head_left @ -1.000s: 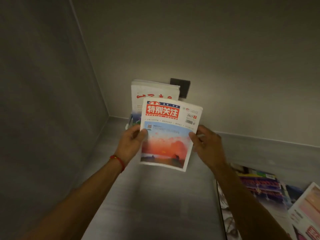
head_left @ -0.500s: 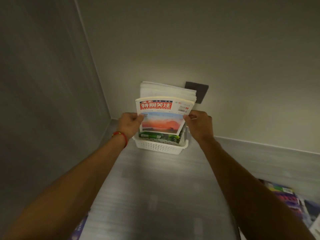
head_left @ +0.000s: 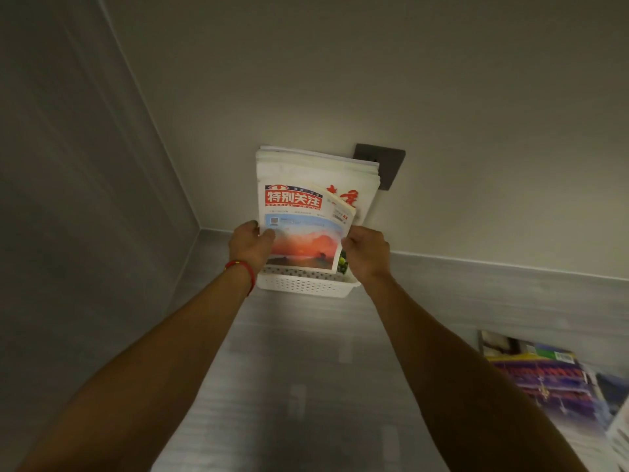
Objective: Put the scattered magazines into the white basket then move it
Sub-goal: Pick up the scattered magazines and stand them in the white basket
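While both hands grip it by its side edges, the magazine (head_left: 304, 229) stands nearly upright with its long axis vertical, cover facing the camera and masthead at the top. Its lower edge sits at the rim of the white basket (head_left: 306, 284), just inside the near wall. A red block across the top of the cover carries the white characters 特别关注, with a line of small Latin capitals beneath that is too fine to read. Below that come a small square code and some tiny print, then a picture of an orange-red sky over dark ground. The upper right corner of the cover curls forward.

The left hand (head_left: 250, 245) is closed on the left edge, thumb on the cover and fingers behind; a red cord (head_left: 242, 270) circles that wrist. The right hand (head_left: 366, 250) is closed on the right edge in the same way.

Behind the held copy, a thick stack of magazines (head_left: 316, 168) already stands upright in the basket, leaning back toward the wall; part of a large red character shows on its front cover, to the right of the held masthead. A green and yellow patch shows at the basket's right end, by the right hand. The perforated basket rests on a grey counter (head_left: 296, 369), pushed into the corner. A dark square wall plate (head_left: 383, 165) sits behind the stack. More magazines (head_left: 537, 376) lie flat on the counter at the lower right, their print blurred
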Demonstrator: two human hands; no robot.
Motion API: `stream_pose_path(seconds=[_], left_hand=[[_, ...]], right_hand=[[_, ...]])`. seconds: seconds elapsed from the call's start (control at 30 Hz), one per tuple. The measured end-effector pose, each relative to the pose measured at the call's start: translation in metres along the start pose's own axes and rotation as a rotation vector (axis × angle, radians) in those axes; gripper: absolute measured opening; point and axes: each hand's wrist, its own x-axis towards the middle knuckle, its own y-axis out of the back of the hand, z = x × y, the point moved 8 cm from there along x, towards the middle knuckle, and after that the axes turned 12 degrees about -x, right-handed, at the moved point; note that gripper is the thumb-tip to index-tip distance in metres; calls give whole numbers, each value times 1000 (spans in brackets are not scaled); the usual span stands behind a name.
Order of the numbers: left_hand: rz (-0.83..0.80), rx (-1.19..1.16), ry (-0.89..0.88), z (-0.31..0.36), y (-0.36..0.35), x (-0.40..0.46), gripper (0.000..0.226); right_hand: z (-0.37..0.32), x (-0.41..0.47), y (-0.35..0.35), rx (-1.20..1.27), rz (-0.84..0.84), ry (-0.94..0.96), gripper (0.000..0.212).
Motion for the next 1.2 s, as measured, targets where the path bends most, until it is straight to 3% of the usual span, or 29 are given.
stream_pose_path(seconds=[0.17, 0.4, 0.57, 0.7, 0.83, 0.93, 1.03, 1.2], left_hand=[[-25, -21, 21, -3, -5, -13, 28], [77, 80, -158, 6, -17, -76, 37], [-206, 250, -274, -10, -105, -161, 45], [-520, 386, -323, -45, -191, -236, 50], [-793, 608, -342, -94, -258, -301, 58], [-911, 683, -345, -122, -292, -336, 58], [-951, 745, -334, -139, -313, -358, 52], [-967, 839, -316, -156, -319, -372, 53]], right_hand=[[14, -15, 15, 93, -40, -13, 19], [82, -67, 38, 88, -50, -2, 26], [163, -130, 54, 220, 8, -86, 23], [244, -177, 79, 139, 34, -193, 22], [341, -228, 128, 26, 169, -398, 15], [417, -270, 154, -151, 154, -681, 36], [460, -301, 162, -283, -1, -865, 69], [475, -311, 158, -357, -54, -799, 86]])
